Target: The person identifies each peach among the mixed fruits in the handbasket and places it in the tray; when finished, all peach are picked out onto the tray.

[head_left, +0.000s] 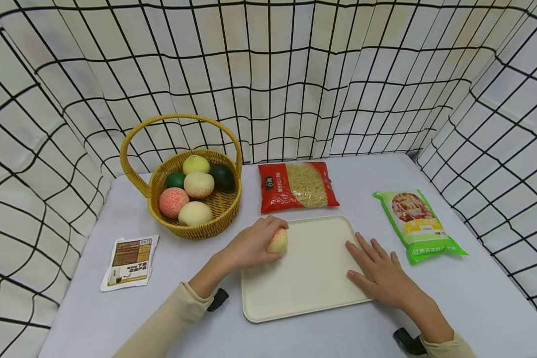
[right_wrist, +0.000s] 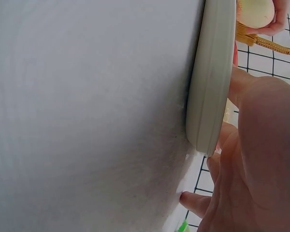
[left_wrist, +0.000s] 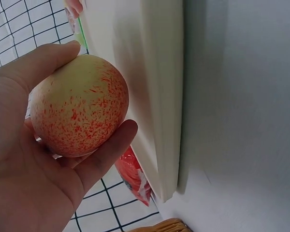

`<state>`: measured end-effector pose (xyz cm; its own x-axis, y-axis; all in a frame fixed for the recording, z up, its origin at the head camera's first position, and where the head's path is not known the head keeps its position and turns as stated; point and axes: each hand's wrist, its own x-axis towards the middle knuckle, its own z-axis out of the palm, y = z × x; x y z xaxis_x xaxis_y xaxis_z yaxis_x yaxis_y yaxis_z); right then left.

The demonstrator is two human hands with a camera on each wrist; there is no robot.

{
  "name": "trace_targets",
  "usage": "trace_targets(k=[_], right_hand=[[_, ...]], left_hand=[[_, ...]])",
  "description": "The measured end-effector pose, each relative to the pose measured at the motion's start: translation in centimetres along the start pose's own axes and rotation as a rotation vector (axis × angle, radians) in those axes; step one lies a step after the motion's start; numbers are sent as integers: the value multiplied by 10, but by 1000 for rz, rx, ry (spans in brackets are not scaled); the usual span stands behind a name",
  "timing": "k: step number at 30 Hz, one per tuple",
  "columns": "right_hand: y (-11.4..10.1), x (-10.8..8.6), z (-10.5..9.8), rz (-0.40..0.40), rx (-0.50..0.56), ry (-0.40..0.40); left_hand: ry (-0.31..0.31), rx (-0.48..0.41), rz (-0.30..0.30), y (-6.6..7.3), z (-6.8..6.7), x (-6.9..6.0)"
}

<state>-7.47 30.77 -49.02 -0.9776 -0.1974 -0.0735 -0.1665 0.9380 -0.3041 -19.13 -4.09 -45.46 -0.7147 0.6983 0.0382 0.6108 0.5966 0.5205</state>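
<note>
My left hand (head_left: 252, 243) holds a pale yellow peach (head_left: 279, 242) with red speckles over the left part of a cream rectangular tray (head_left: 309, 278). In the left wrist view, the thumb and fingers curl round the peach (left_wrist: 82, 106), which appears clear of the tray's surface. At the tray's right edge lies my right hand (head_left: 380, 278), palm down with fingers spread. The right wrist view has this hand (right_wrist: 263, 145) against the tray's rim (right_wrist: 210, 82), one fingertip reaching past the tray's corner.
A yellow wicker basket (head_left: 225, 221) with a tall handle holds several fruits at back left. Behind the tray lies a red pasta bag (head_left: 297, 186). A green food bag (head_left: 416, 223) is at right, a white-and-brown packet (head_left: 131, 262) at left. Black netting (head_left: 291, 89) encloses the table.
</note>
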Motion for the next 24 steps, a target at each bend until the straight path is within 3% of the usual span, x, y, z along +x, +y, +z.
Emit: trace_targets(k=[10, 24], right_hand=[[0, 0, 0, -6, -3, 0], [1, 0, 1, -7, 0, -3]], left_hand=[[5, 37, -2, 1, 3, 2], [-63, 11, -27, 5, 9, 3]])
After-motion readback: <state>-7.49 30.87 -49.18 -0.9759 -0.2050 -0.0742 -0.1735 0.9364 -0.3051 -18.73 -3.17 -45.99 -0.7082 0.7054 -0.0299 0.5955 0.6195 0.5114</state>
